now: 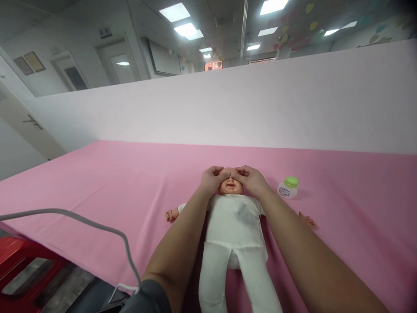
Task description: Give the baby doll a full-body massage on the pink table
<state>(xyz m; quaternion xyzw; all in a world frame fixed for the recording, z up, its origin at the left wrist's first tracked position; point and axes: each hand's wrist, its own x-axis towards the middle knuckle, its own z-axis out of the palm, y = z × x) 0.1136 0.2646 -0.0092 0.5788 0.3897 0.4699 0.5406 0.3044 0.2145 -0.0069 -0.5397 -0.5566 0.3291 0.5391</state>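
A baby doll [236, 221] in a white top and trousers lies on its back on the pink cloth [130, 174], legs towards me. My left hand [212, 179] grips one side of its head [230, 188]; the fingers curl at the temple and the thumb rests across the eye area. On the other side my right hand [252, 179] does the same, its thumb tip close to the left one above the nose. Both thumbs hide the doll's eyes, while its mouth shows below them. The doll's arms stretch out sideways, partly behind my forearms.
A small clear jar with a green lid [288, 188] stands right of the doll's head. Beyond the cloth rises a white partition [228, 108]. A grey cable [81, 221] crosses the lower left, near a red plastic stool [22, 261].
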